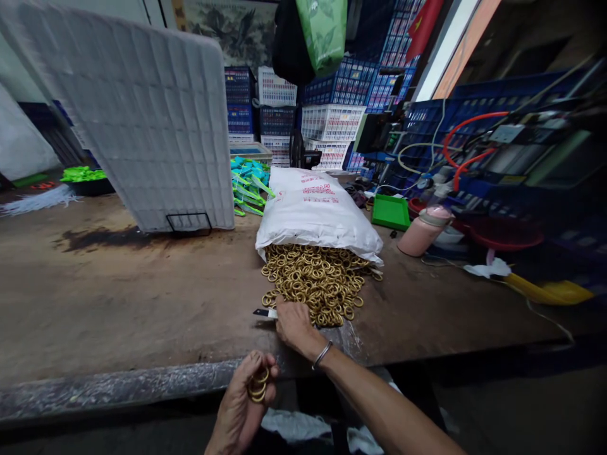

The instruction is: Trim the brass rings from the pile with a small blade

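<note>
My left hand (246,395) is closed around several gold-coloured rings (258,387), in front of the table's near edge. Further forward, my right hand (296,323), with a metal bangle at the wrist, is closed on a small knife (265,313); its dark blade points left and most of its white handle is hidden. The right fingertips are at the near left side of a heap of gold-coloured rings (310,281), which spills from the mouth of a white sack (317,208) lying on the table.
A large pale ribbed panel (156,126) stands at left on the brown table (142,284). Green and blue plastic pieces (249,180) lie behind it. To the right are a green tray (390,212), a pink bottle (425,230) and machinery with orange hoses. Stacked crates (332,123) fill the back.
</note>
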Available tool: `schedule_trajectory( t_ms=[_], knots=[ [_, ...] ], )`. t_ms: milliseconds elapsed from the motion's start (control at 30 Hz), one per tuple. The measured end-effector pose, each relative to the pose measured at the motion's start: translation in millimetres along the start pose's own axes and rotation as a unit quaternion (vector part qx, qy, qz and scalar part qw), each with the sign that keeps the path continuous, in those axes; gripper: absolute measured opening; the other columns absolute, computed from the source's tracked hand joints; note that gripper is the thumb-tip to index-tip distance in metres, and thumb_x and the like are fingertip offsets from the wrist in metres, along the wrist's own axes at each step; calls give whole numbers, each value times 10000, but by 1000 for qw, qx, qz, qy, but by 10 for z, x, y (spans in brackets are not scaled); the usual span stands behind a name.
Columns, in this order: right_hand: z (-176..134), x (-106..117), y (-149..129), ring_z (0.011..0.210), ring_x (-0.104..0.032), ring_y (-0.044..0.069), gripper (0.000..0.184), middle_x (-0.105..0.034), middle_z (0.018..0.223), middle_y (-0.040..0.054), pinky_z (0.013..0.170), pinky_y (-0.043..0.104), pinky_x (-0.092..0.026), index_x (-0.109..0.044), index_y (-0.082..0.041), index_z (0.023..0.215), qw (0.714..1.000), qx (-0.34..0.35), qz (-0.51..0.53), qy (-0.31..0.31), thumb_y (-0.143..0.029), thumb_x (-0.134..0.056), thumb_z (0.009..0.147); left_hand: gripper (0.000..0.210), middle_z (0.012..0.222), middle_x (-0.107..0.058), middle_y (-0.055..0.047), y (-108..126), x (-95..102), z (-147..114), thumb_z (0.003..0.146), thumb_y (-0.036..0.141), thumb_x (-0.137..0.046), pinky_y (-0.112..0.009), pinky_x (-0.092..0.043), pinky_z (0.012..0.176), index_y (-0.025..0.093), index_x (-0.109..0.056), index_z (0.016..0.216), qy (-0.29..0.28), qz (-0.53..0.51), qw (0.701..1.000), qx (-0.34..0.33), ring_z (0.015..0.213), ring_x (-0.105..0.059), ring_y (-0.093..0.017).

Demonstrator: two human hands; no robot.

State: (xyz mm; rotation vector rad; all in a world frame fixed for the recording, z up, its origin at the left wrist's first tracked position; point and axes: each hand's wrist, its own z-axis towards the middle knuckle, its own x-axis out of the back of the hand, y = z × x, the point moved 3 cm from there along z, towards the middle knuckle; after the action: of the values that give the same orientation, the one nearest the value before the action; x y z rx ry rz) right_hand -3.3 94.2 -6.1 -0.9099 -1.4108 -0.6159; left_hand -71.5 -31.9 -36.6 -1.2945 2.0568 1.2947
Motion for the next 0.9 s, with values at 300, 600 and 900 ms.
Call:
schedule_trajectory(
  t_ms=[300, 600, 900],
  knots=[
    [-61, -91, 36, 788, -539, 217, 379, -604, 880, 111, 661, 303, -314, -405, -96, 1140, 997, 52, 22, 44, -184, -400, 772, 346, 567, -518, 38, 97, -2, 28, 544, 402, -749, -151, -259, 371, 155, -517, 614, 16, 83, 996, -21, 465, -447, -59],
    [-353, 114, 79, 637, -509, 138, 294, -586, 733, 0, 557, 242, -230, -488, -218, 944, 987, 101, 123, 34, -136, -446, 664, 498, 461, -467, 89, 90, -56, 144, 574, 531, -666, -134, -206, 342, 216, -507, 926, 82, 265, 954, -115, 338, -361, -45],
    [-615, 53, 275, 599, -426, 95, 161, -465, 634, -33, 540, 186, -292, -468, -178, 718, 901, 37, 431, 39, -289, -410, 820, 335, 488, -430, 80, -71, -214, 155, 664, 493, -617, -155, -202, 368, 178, -528, 737, 16, 323, 938, -125, 366, -311, -39]
  ],
)
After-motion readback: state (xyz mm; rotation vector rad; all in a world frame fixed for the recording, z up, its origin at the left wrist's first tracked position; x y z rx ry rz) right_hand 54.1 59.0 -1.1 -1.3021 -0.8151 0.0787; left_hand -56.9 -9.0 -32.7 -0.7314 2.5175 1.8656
